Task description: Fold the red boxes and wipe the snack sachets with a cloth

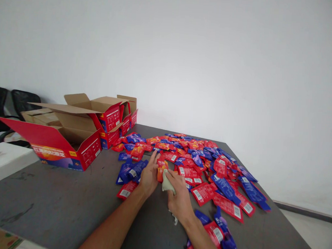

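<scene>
At the lower centre of the frame, the step in hand seems to be the wiping of one pouch, an orange and red one (160, 168), with a pale cloth (167, 184). This pouch is between the two hands, just above the tabletop (67, 201) or resting on it; I cannot tell which. The right hand (180, 194) is closed around the cloth, bunched under its fingers, and the cloth covers the lower right part of the pouch. The left hand (149, 175) is at the left edge of the pouch, its fingers stretched forward and rather narrow together (whether they really pinch the pouch, I cannot tell).

In my judgement, the next move calls for a steady left hand and a light pressure from the right, because the pouch looks soft and could fold or slide under the cloth. Care is also needed around the hands: the large pile of red and blue pouches (189, 173) spreads from the centre to the right of the frame, near the right hand, and some dark blue pouches (135, 170) lie just beside the left hand. An open red box (90, 152) stands in the left part of the frame, well apart from the hands
</scene>
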The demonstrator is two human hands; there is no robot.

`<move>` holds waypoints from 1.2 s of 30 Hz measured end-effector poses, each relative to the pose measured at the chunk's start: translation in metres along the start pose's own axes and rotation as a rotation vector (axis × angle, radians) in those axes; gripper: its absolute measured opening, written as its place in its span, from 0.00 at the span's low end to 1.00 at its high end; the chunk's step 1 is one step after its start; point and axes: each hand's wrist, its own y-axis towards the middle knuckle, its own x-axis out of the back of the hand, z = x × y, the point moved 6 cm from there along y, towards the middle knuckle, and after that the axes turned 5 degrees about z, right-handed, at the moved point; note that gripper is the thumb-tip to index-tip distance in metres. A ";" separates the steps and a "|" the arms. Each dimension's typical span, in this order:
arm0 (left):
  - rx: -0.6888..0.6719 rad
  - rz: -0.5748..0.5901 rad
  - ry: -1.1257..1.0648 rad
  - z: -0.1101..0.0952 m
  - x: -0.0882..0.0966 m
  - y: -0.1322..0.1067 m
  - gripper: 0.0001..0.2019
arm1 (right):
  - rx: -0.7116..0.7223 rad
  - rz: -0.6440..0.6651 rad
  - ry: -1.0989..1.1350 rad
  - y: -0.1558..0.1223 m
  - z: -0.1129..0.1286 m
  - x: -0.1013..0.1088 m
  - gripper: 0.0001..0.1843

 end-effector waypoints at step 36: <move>-0.153 0.069 1.467 -0.012 0.005 0.002 0.24 | -0.113 0.006 -0.262 0.000 -0.021 0.006 0.40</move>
